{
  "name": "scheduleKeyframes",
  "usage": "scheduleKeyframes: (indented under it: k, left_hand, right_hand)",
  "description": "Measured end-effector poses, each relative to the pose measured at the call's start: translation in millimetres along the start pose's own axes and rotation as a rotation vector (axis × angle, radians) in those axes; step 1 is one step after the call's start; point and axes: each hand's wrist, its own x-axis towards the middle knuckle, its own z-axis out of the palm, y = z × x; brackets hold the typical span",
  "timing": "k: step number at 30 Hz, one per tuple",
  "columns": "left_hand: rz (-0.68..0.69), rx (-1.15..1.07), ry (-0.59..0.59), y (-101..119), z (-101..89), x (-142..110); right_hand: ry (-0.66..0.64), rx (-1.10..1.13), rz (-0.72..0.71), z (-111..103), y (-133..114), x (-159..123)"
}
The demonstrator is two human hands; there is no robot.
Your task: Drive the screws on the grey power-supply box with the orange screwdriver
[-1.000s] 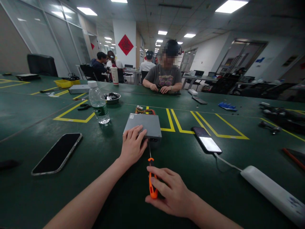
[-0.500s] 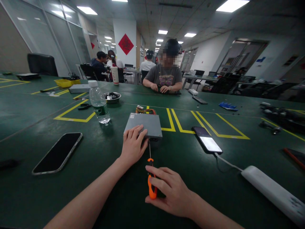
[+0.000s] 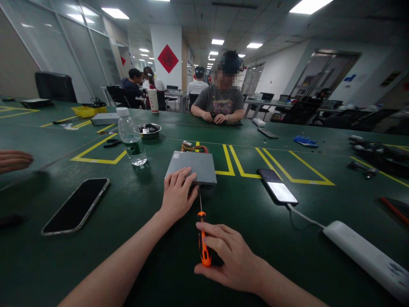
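A grey metal power supply unit (image 3: 200, 164), with a bundle of coloured wires (image 3: 194, 147) at its back, lies on the green table. My left hand (image 3: 177, 192) grips its near left corner, fingers over the top and thumb by the front side. Between the thumb and fingers of my right hand (image 3: 228, 251) is an orange-and-black screwdriver (image 3: 204, 245). Its shaft points away from me and reaches the unit's front side; the tip is hidden there.
Left stand a water bottle (image 3: 131, 138) and a metal bowl (image 3: 150, 131) of small parts; a dark phone (image 3: 76, 207) lies nearer. Another person's hand (image 3: 14, 161) reaches in at the left edge. Right are a lit phone (image 3: 277, 186) and a white power strip (image 3: 364, 256). A person (image 3: 220, 102) sits opposite.
Another person's hand has come in at the left edge. The screwdriver handle has turned a little in my right hand. My left hand stays on the power supply unit.
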Motion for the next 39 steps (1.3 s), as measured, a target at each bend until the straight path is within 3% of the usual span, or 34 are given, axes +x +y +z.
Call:
scheduleKeyframes:
  k: [4, 12, 17, 20, 26, 31, 34, 39]
  left_hand:
    - [0.002, 0.003, 0.006, -0.8, 0.8, -0.1]
    - [0.001, 0.018, 0.017, 0.0, 1.3, 0.1]
    - [0.006, 0.02, 0.019, -0.5, 1.5, 0.2]
    - [0.008, 0.025, 0.017, -0.8, 1.6, 0.5]
    - [-0.003, 0.02, 0.006, 0.1, 1.0, 0.8]
    - [0.002, 0.014, 0.001, -0.5, 1.2, 0.2]
    - [0.002, 0.006, 0.0, -0.6, 1.6, 0.0]
    - [0.0, -0.003, -0.012, -0.1, 0.2, 0.2]
  right_hand:
    - [-0.1, -0.03, -0.026, -2.2, -2.8, 2.5]
    - [0.059, 0.003, -0.017, 3.4, 4.8, -3.3]
    - [-0.061, 0.014, 0.025, -1.6, -0.3, 0.2]
    - [-0.125, -0.044, -0.024, -3.0, -1.9, 3.8]
    - [0.013, 0.0, -0.036, 1.7, 3.0, -1.0]
    - [-0.092, 0.04, 0.048, -1.7, -0.2, -1.4]
    - [-0.134, 0.029, 0.021, -2.8, -0.9, 1.0]
    - [-0.032, -0.023, -0.037, 0.0, 3.8, 0.6]
